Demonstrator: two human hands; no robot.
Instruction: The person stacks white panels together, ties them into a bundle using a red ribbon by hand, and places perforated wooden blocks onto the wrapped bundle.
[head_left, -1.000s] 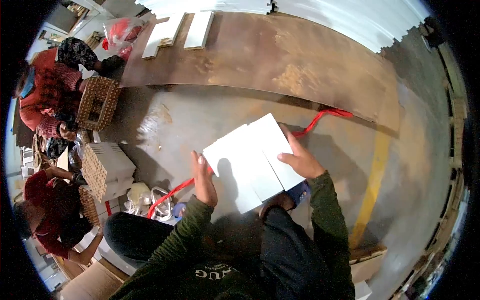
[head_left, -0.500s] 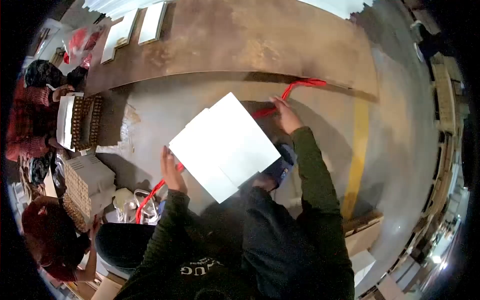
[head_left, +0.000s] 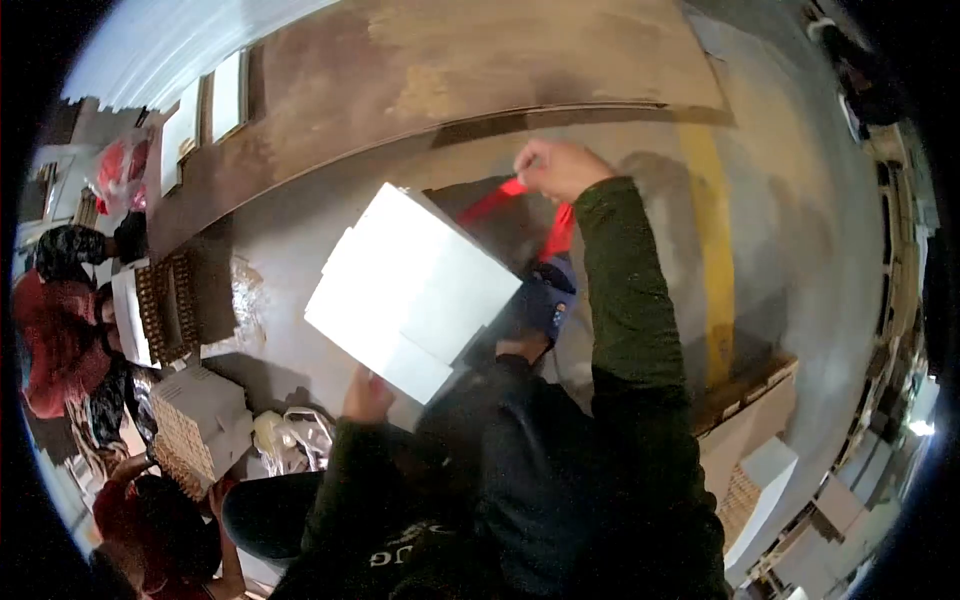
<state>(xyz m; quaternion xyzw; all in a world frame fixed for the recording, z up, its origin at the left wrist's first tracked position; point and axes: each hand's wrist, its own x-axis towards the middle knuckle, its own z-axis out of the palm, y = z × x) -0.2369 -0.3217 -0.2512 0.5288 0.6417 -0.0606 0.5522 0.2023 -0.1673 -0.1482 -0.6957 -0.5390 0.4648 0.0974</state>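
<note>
A stack of white boards [head_left: 410, 285] stands between my knees, its upper faces slightly out of line. My right hand [head_left: 560, 170] is closed on a red strap [head_left: 492, 201], lifted beyond the stack's right side; part of the strap hangs down from the hand. Low at the near left side of the stack is my left hand [head_left: 368, 396], blurred, its fingers partly hidden by the boards. Whether it holds anything does not show.
A long brown board [head_left: 330, 90] lies across the top with white pieces [head_left: 229, 95] on its left end. Two people [head_left: 60, 330] sit at the left beside stacked slatted pieces [head_left: 205, 420]. A cardboard box [head_left: 760, 430] stands at lower right; yellow tape [head_left: 708, 240] marks the floor.
My right hand has raised the red strap off the floor. My left hand has moved lower, to the near side of the stack. The view has shifted.
</note>
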